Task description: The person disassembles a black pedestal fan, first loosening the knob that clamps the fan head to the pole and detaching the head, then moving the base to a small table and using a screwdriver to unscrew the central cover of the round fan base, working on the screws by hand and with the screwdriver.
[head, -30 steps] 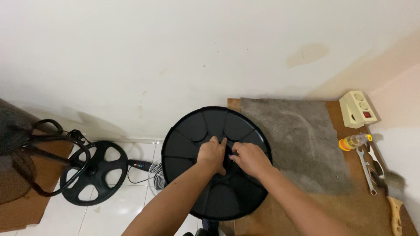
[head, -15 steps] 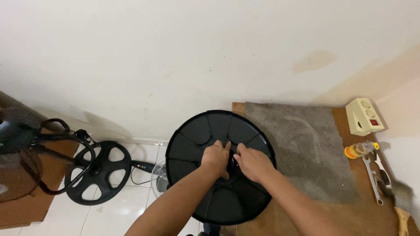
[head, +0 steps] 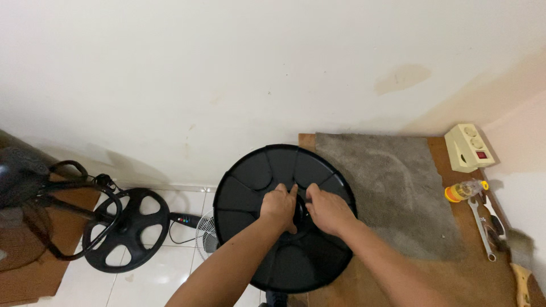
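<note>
A: Two hands are seen in the head view, pressed together at the hub of a round black fan base point(head: 284, 222). The left hand point(head: 278, 208) is laid on the hub from the left, its fingers point(head: 291, 193) curled closed around the centre piece, one finger pointing up along it. The right hand point(head: 329, 210) is set against it from the right, its fingers point(head: 311, 196) likewise bent closed on the same centre piece.

B: Where is the base held?

A: It is propped at the near left edge of the wooden worktop point(head: 455, 273), partly over a grey mat point(head: 392, 187) and partly overhanging the white tiled floor point(head: 153, 278). It appears to be gripped from both sides so that the hub is steadied, as far as can be judged.

B: And containers?

A: A small clear bottle with a yellow cap point(head: 465, 190) is lying on its side at the mat's right edge; a pale liquid seems to be held in it. Just beyond it a cream socket block point(head: 469, 147) is placed against the wall. Nothing else is contained in anything.

B: What else is noted?

A: A wrench point(head: 481, 227) is laid beside the bottle. On the floor a second spoked black base point(head: 126, 229) is rested, with a white fan grille point(head: 207, 234) between the two bases, and dark fan parts point(head: 23, 176) at far left.
</note>
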`<action>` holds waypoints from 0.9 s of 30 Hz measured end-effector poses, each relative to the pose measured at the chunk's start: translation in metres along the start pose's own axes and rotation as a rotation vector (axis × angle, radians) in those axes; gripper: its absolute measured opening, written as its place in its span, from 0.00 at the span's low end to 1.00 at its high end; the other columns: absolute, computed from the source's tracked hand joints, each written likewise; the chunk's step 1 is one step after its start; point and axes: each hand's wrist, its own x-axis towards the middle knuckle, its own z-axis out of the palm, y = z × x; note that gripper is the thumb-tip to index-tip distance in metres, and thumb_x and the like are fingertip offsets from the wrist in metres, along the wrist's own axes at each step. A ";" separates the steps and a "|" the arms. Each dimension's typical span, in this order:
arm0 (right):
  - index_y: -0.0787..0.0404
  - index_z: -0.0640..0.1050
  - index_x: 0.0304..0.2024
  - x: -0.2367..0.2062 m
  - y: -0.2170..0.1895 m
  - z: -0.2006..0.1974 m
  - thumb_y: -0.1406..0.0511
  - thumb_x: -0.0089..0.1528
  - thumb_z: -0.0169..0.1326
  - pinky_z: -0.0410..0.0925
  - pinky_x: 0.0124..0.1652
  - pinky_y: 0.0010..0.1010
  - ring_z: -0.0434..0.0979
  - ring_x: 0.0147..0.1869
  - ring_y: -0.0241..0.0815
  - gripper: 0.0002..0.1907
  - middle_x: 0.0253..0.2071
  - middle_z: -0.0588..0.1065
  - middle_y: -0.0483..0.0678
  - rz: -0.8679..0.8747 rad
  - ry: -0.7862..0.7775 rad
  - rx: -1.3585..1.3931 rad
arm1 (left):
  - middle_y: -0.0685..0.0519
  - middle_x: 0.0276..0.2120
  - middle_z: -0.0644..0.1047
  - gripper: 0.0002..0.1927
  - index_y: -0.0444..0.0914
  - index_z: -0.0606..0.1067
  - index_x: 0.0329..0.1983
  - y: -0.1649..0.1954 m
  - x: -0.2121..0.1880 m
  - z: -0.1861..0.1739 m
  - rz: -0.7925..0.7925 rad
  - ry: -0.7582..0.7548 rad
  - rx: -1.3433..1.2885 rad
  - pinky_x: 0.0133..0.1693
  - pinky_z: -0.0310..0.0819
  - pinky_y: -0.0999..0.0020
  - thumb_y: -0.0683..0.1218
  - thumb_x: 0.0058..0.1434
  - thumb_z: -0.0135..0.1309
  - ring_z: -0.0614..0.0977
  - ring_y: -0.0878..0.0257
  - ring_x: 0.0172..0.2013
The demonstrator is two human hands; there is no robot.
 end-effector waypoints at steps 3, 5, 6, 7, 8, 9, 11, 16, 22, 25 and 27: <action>0.60 0.73 0.41 -0.006 0.004 0.005 0.63 0.61 0.55 0.71 0.47 0.47 0.79 0.48 0.58 0.09 0.42 0.79 0.55 -0.143 0.217 0.123 | 0.41 0.56 0.71 0.73 0.41 0.48 0.80 0.000 -0.001 0.000 -0.007 0.041 -0.008 0.47 0.78 0.65 0.68 0.38 0.76 0.80 0.53 0.50; 0.60 0.73 0.40 -0.009 0.005 0.008 0.62 0.61 0.56 0.70 0.47 0.46 0.78 0.49 0.58 0.10 0.42 0.78 0.55 -0.138 0.177 0.122 | 0.41 0.56 0.71 0.73 0.41 0.48 0.80 0.000 -0.001 0.000 -0.006 0.037 0.000 0.46 0.79 0.65 0.68 0.38 0.75 0.80 0.53 0.50; 0.60 0.73 0.40 -0.011 0.005 0.009 0.62 0.61 0.56 0.70 0.48 0.46 0.78 0.49 0.58 0.10 0.42 0.78 0.54 -0.134 0.155 0.122 | 0.41 0.56 0.71 0.73 0.41 0.48 0.80 0.000 -0.002 0.000 -0.004 0.033 0.004 0.46 0.79 0.65 0.69 0.38 0.75 0.80 0.54 0.50; 0.59 0.73 0.42 -0.011 0.005 0.009 0.60 0.65 0.53 0.70 0.49 0.46 0.78 0.50 0.57 0.10 0.43 0.78 0.54 -0.060 0.093 0.064 | 0.41 0.56 0.71 0.73 0.41 0.47 0.80 0.001 -0.001 0.000 -0.004 0.022 0.010 0.46 0.79 0.65 0.69 0.38 0.75 0.80 0.53 0.49; 0.58 0.72 0.44 -0.010 0.005 0.008 0.58 0.68 0.50 0.70 0.50 0.46 0.78 0.51 0.57 0.11 0.43 0.78 0.54 0.012 0.031 0.006 | 0.41 0.56 0.71 0.73 0.40 0.47 0.80 0.001 -0.001 -0.001 -0.005 0.013 0.017 0.46 0.79 0.65 0.69 0.39 0.75 0.81 0.53 0.49; 0.57 0.72 0.46 -0.010 0.004 0.008 0.56 0.72 0.47 0.69 0.52 0.46 0.78 0.52 0.57 0.12 0.44 0.79 0.54 0.084 -0.032 -0.049 | 0.40 0.56 0.70 0.73 0.40 0.47 0.80 0.001 -0.001 0.000 -0.007 0.001 0.025 0.46 0.79 0.65 0.69 0.39 0.75 0.81 0.53 0.49; 0.59 0.71 0.47 -0.010 0.005 0.006 0.60 0.69 0.48 0.69 0.51 0.45 0.78 0.51 0.55 0.10 0.45 0.77 0.53 0.005 0.025 0.027 | 0.41 0.55 0.71 0.74 0.40 0.47 0.80 0.001 -0.002 0.000 -0.004 0.008 0.019 0.45 0.80 0.65 0.68 0.38 0.75 0.80 0.54 0.50; 0.61 0.69 0.45 -0.013 0.007 -0.003 0.63 0.64 0.51 0.69 0.50 0.45 0.76 0.50 0.57 0.11 0.45 0.75 0.57 -0.151 0.102 0.010 | 0.43 0.55 0.72 0.73 0.40 0.49 0.80 0.002 -0.003 -0.001 -0.012 0.043 0.010 0.46 0.79 0.65 0.67 0.38 0.76 0.80 0.56 0.50; 0.59 0.68 0.49 -0.014 0.005 -0.003 0.59 0.71 0.46 0.69 0.50 0.48 0.78 0.50 0.58 0.11 0.43 0.78 0.56 0.023 -0.076 -0.041 | 0.42 0.55 0.72 0.73 0.40 0.48 0.80 0.004 -0.004 -0.003 -0.016 0.017 0.014 0.46 0.79 0.66 0.66 0.37 0.76 0.80 0.55 0.51; 0.61 0.70 0.45 -0.012 0.005 0.004 0.61 0.63 0.53 0.70 0.47 0.47 0.79 0.48 0.60 0.13 0.41 0.78 0.56 -0.200 0.110 0.069 | 0.41 0.55 0.71 0.73 0.39 0.48 0.80 0.003 -0.004 -0.002 -0.021 0.019 -0.013 0.47 0.79 0.66 0.65 0.38 0.77 0.80 0.54 0.51; 0.61 0.73 0.42 -0.011 0.008 0.007 0.61 0.59 0.54 0.71 0.43 0.47 0.79 0.46 0.61 0.13 0.41 0.78 0.56 -0.285 0.182 0.152 | 0.41 0.55 0.71 0.73 0.39 0.48 0.80 0.003 -0.003 -0.001 -0.022 0.029 -0.022 0.47 0.79 0.66 0.65 0.37 0.77 0.80 0.54 0.50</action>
